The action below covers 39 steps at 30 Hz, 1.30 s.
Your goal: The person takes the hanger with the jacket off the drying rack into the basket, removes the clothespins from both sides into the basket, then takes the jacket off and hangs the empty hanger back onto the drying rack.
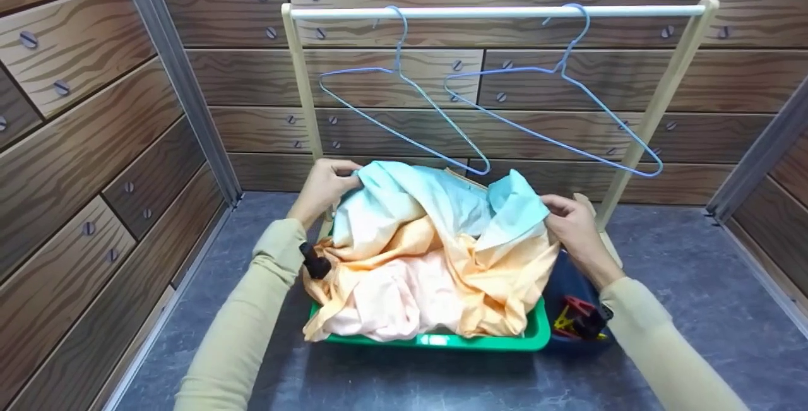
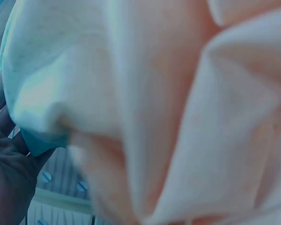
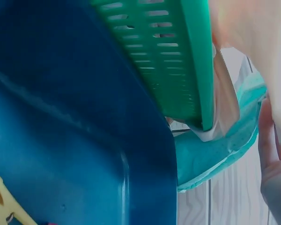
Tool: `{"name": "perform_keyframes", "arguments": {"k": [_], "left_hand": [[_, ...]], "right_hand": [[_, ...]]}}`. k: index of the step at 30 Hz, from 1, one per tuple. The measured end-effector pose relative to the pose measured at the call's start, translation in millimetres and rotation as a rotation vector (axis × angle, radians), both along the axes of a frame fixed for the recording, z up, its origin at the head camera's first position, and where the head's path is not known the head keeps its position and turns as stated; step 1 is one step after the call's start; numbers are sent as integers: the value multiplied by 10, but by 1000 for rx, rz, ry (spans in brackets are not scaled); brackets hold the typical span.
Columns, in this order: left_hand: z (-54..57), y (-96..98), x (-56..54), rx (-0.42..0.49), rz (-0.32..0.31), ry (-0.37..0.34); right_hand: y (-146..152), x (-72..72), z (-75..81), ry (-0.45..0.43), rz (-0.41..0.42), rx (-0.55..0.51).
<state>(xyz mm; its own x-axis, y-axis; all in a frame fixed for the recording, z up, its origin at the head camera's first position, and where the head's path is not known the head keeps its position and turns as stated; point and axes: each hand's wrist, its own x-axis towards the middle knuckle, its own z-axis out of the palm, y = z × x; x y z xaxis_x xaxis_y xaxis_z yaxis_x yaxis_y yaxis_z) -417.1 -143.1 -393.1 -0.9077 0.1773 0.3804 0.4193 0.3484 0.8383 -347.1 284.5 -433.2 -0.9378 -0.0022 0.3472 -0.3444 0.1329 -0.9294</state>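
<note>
A thin cloth garment, fading from turquoise through white to orange, lies bunched over a green basket. My left hand pinches its turquoise edge at the upper left. On the far right side, my right hand holds another turquoise part between thumb and fingers. Pale pink cloth shows in the basket's front. Folds of the garment fill most of the left wrist view, with the left hand at its edge. In the right wrist view, the fingers are partly hidden behind cloth.
Behind the basket stands a clothes rack with a white bar. Two blue wire hangers, one left and one right, hang from it. Right of the basket sits a dark blue bin with red and yellow clips. Wood-patterned walls surround the grey floor.
</note>
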Motion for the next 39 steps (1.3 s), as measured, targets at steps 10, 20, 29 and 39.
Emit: {"name": "perform_keyframes", "arguments": {"k": [10,20,29,39], "left_hand": [[57,-182,261,92,-93,17],[8,-198,592,91,-232,-18],[-208,-307,786,-257,-373,-116],[-209,-305,798,-377,-442,-178]], "right_hand": [[-91,378,108,142,123,116],[-298,661,-41,80,253,371],[-391,672,-175,127,329,653],[-344,739,-73,104,388,892]]}}
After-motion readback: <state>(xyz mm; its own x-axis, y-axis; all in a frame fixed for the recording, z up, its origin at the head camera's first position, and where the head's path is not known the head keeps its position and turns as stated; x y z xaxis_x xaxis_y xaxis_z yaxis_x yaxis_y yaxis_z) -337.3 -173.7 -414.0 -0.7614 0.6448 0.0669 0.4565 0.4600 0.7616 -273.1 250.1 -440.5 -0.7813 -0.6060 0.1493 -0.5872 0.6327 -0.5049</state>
